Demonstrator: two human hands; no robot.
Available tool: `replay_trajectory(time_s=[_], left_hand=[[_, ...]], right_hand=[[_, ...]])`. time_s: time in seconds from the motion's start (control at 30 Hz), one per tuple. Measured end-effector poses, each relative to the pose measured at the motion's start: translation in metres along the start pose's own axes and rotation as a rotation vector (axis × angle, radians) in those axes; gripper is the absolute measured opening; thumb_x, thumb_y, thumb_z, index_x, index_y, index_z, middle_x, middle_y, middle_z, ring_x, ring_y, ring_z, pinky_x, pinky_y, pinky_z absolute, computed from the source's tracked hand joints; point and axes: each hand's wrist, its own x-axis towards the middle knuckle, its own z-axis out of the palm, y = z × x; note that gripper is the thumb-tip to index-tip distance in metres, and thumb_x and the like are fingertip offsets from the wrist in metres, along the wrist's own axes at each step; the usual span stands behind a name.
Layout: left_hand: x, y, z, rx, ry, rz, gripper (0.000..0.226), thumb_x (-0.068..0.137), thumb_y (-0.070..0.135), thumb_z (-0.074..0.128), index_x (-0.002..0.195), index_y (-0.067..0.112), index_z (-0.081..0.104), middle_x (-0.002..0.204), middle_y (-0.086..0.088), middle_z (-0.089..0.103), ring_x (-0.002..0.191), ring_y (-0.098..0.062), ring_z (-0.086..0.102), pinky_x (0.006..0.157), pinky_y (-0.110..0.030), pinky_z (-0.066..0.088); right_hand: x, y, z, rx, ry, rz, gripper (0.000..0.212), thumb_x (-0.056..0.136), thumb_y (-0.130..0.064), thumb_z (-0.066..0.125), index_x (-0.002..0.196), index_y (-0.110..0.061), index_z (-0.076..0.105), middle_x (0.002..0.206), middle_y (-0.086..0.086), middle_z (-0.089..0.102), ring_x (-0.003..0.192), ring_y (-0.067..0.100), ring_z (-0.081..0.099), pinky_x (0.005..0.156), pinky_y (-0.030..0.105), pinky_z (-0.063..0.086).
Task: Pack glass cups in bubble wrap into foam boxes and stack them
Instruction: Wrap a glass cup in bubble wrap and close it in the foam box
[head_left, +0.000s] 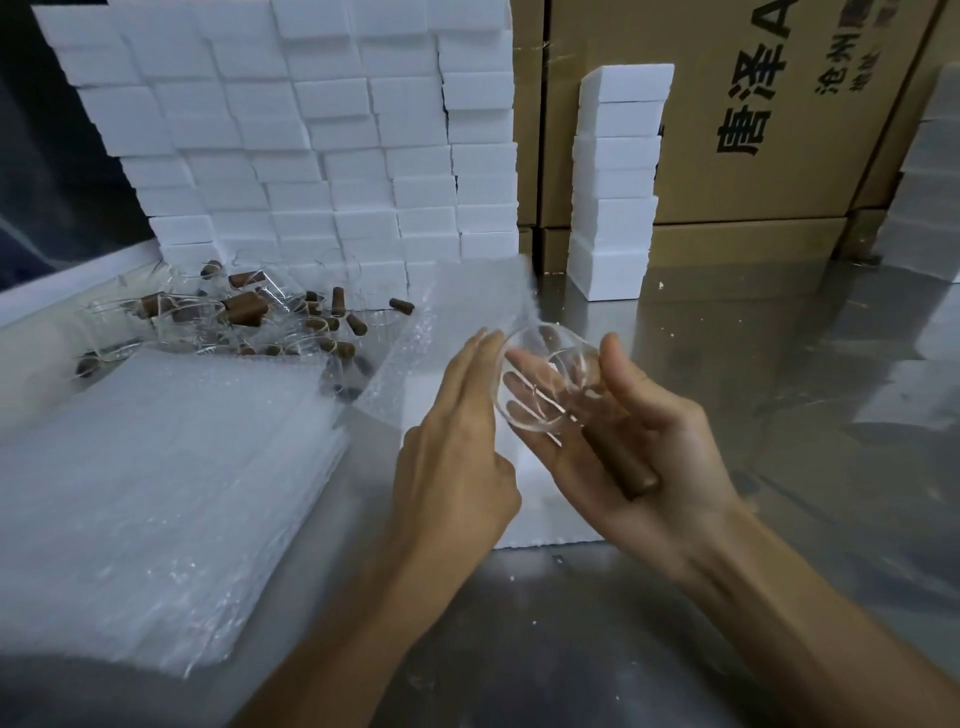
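Observation:
A clear glass cup with a brown wooden handle lies in my right hand, whose fingers and thumb curl round it. My left hand is beside the cup with straight fingers, their tips touching its rim. Under both hands sits an open white foam box, draped with a sheet of bubble wrap. A thick stack of bubble wrap sheets lies at the left. Behind it is a pile of several glass cups with brown handles.
A wall of stacked white foam boxes rises at the back left. A single column of foam boxes stands at the back centre on the steel table. Cardboard cartons stand behind it. More foam boxes are at the far right.

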Motion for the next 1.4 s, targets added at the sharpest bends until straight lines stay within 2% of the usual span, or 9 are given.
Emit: replay_trajectory(time_s=[0.17,0.33,0.47,0.67,0.9,1.03,1.17,1.27,1.4], left_hand=[[0.0,0.0,-0.001,-0.032,-0.045,0.001,0.102,0.08,-0.009,0.062,0.155,0.038,0.01,0.162,0.025,0.005,0.106,0.004,0.05,0.071,-0.004,0.043],[-0.001,0.001,0.0,0.038,-0.101,0.152,0.104,0.08,-0.009,0.061,0.155,0.036,0.004,0.161,0.029,-0.003,0.07,-0.015,0.063,0.063,-0.032,0.054],[-0.002,0.001,0.002,0.097,-0.077,0.342,0.104,0.069,-0.015,0.062,0.155,0.022,0.018,0.164,0.011,0.013,0.052,-0.016,0.054,0.047,-0.021,0.041],[-0.007,0.001,0.016,0.176,-0.111,0.455,0.105,0.065,-0.016,0.061,0.156,0.018,0.022,0.166,0.009,0.007,0.043,-0.013,0.039,0.042,-0.029,0.043],[-0.015,0.011,0.024,0.092,-0.115,0.574,0.095,0.069,-0.008,0.061,0.155,0.016,0.026,0.166,0.01,0.007,0.049,-0.016,0.047,0.048,-0.036,0.047],[-0.015,0.013,0.013,-0.087,-0.07,0.583,0.074,0.073,0.011,0.063,0.144,0.019,0.043,0.16,0.007,0.027,0.054,0.009,0.041,0.056,-0.012,0.041],[0.005,-0.007,-0.012,-0.13,0.368,0.418,0.036,0.076,0.014,0.059,0.111,0.008,0.059,0.095,0.002,0.056,0.061,0.001,0.047,0.059,-0.009,0.033],[0.022,-0.026,-0.029,-0.29,0.578,0.082,0.022,0.078,0.016,0.06,0.1,0.016,0.058,0.091,0.002,0.06,0.069,-0.007,0.055,0.061,-0.016,0.042],[0.038,-0.043,-0.045,-0.858,0.31,-0.404,0.025,0.086,0.018,0.069,0.11,0.015,0.063,0.103,-0.005,0.067,0.084,-0.016,0.066,0.073,-0.028,0.052]], right_hand=[[0.003,-0.001,-0.007,-0.141,0.075,-0.048,0.028,0.094,-0.043,0.053,0.094,-0.019,0.067,0.124,0.004,0.062,0.127,0.025,0.054,0.116,0.05,0.034],[0.006,0.002,-0.009,-0.271,0.122,-0.088,0.036,0.102,-0.039,0.043,0.12,-0.024,0.07,0.145,-0.013,0.051,0.14,0.017,0.038,0.108,0.055,0.043],[0.011,0.003,-0.013,-0.327,0.164,-0.095,0.031,0.105,-0.03,0.046,0.127,-0.021,0.066,0.131,-0.009,0.06,0.125,0.016,0.054,0.1,0.04,0.051],[0.011,0.003,-0.016,-0.155,0.185,-0.175,0.026,0.099,0.001,0.05,0.113,-0.01,0.069,0.114,0.013,0.073,0.114,0.023,0.068,0.092,0.029,0.056],[0.008,0.005,-0.015,-0.083,0.187,-0.143,0.019,0.097,-0.004,0.056,0.099,-0.008,0.075,0.103,0.019,0.071,0.093,0.02,0.074,0.077,0.027,0.061],[0.01,-0.002,-0.019,-0.147,0.153,-0.152,0.018,0.096,0.004,0.054,0.098,-0.007,0.068,0.095,0.014,0.069,0.086,0.019,0.07,0.071,0.031,0.06],[0.012,-0.014,-0.025,-0.249,0.127,-0.127,0.031,0.087,-0.016,0.063,0.115,-0.02,0.074,0.12,0.003,0.071,0.111,0.022,0.069,0.085,0.049,0.058],[0.008,-0.025,-0.028,-0.358,0.042,-0.067,0.054,0.079,-0.03,0.07,0.132,-0.023,0.063,0.132,-0.008,0.065,0.118,0.024,0.065,0.091,0.053,0.056],[0.002,-0.028,-0.024,-0.438,-0.098,-0.03,0.064,0.077,-0.03,0.069,0.139,-0.021,0.053,0.136,-0.003,0.063,0.121,0.029,0.063,0.09,0.052,0.056]])
